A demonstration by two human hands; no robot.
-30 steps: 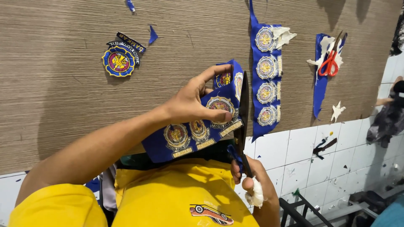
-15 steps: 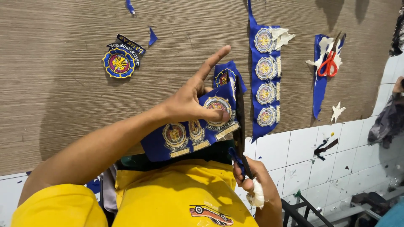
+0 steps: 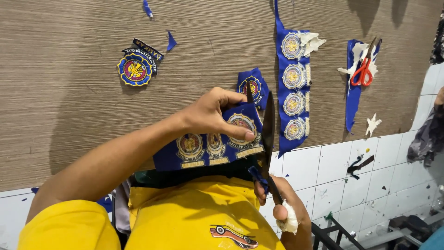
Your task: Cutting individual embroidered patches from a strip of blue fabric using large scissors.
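I was sitting over a brown woven mat (image 3: 69, 106) that filled most of what I could see, pretty evenly lit with a few soft shadows along the top edge. Past it the floor was white tile (image 3: 333, 171) with dark grout, speckled with little scraps and stains. Down in the right corner there was a black metal frame (image 3: 333, 234) and some dark clutter I couldn't make out.

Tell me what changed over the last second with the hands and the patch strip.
The left hand lowered its raised forefinger and again pinches the blue patch strip. A single cut patch, hidden before, now lies on the mat. The right hand brought the dark scissors up along the strip's right edge. The long strip and red scissors stayed put.
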